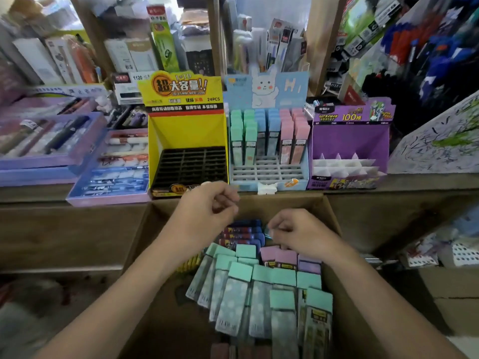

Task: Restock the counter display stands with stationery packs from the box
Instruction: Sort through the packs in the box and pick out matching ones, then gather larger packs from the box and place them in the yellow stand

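Matt brown cardboard box point(334, 218), glossy plastic mint-capped packs point(234, 294), printed card yellow stand point(186, 120), black plastic grid point(191, 164), worn wooden surface point(64, 229)

I count three display stands across the middle of the frame: one yellow stand point(186, 130), one blue stand point(290, 86) and one purple stand point(350, 141). The blue stand holds six columns of packs: two green columns point(243, 136), two blue columns point(268, 125) and two pink columns point(294, 136). How many stand in each column I cannot tell.

At lower centre there is one cardboard box point(331, 218). In it I make out about ten green-capped packs point(239, 272), about four pink and lilac-capped packs point(285, 257) and about four dark blue packs point(243, 233); blur keeps these counts rough.

At left lie at least two trays point(108, 198) of pens. My left hand point(210, 203) and right hand point(298, 229) make two.
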`<state>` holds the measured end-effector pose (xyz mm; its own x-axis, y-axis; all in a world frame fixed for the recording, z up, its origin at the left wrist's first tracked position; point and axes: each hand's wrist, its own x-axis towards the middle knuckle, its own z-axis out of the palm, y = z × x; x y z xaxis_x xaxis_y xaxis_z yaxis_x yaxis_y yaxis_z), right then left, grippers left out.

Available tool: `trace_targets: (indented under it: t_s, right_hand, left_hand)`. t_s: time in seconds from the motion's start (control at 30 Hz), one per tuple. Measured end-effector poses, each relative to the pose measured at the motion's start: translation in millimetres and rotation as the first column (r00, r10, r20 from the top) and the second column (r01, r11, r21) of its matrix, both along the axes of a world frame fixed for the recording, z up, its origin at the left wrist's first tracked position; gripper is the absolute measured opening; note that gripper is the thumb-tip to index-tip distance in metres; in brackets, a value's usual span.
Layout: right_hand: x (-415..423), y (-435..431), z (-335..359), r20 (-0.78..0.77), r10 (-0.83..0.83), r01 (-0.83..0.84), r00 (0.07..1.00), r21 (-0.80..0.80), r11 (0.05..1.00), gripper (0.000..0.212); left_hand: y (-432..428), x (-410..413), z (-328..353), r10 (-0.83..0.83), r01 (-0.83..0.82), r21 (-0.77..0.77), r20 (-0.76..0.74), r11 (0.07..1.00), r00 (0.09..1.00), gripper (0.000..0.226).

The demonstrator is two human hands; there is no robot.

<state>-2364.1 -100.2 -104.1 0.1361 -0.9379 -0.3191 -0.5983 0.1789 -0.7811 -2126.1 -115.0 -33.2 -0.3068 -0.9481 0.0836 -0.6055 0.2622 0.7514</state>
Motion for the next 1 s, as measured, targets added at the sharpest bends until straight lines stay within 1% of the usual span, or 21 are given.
trace_targets:
  t_s: [0.13,0.2,0.3,0.37,0.43,0.6,0.73,0.83,0.93,1.0]
  right_hand:
    - [9,7,14,-0.045,0.102,-0.102,0.994,0.003,0.995,0.013]
    - [13,12,20,-0.068,0.156,-0.154,0.985,0.030,0.988,0.011]
    - [19,25,26,-0.098,0.225,-0.218,0.969,0.082,0.973,0.018]
    - [22,35,28,-0.146,0.269,-0.256,0.952,0.102,0.961,0.017]
    - [24,47,28,-0.178,0.298,-0.279,0.938,0.122,0.952,0.014]
    - [33,75,23,-0.122,0.424,-0.387,0.897,0.243,0.889,0.014]
    - [45,91,21,-0.162,0.524,-0.461,0.836,0.312,0.831,0.020]
    - [55,100,21,-0.200,0.574,-0.493,0.794,0.339,0.801,0.023]
    - [60,106,22,-0.290,0.585,-0.479,0.758,0.361,0.800,0.029]
    - [61,109,22,-0.359,0.584,-0.455,0.728,0.385,0.803,0.025]
  left_hand:
    - [34,26,-22,0.006,-0.010,0.162,0.030,0.987,1.000,0.013]
    - [46,34,-30,-0.013,0.008,0.239,0.018,0.971,1.000,0.013]
    - [62,40,-42,-0.042,0.034,0.332,0.015,0.943,0.999,0.018]
    - [71,43,-49,-0.066,0.049,0.387,0.031,0.921,0.997,0.021]
    - [79,46,-56,-0.116,0.076,0.461,0.058,0.884,0.992,0.021]
    - [96,49,-64,-0.292,0.132,0.607,0.173,0.784,0.941,0.022]
    - [101,51,-69,-0.351,0.119,0.632,0.255,0.765,0.901,0.023]
    - [102,53,-70,-0.381,0.107,0.635,0.312,0.765,0.871,0.029]
    - [104,54,-69,-0.397,0.094,0.639,0.348,0.763,0.849,0.037]
    - [105,55,-69,-0.422,0.104,0.649,0.355,0.753,0.834,0.042]
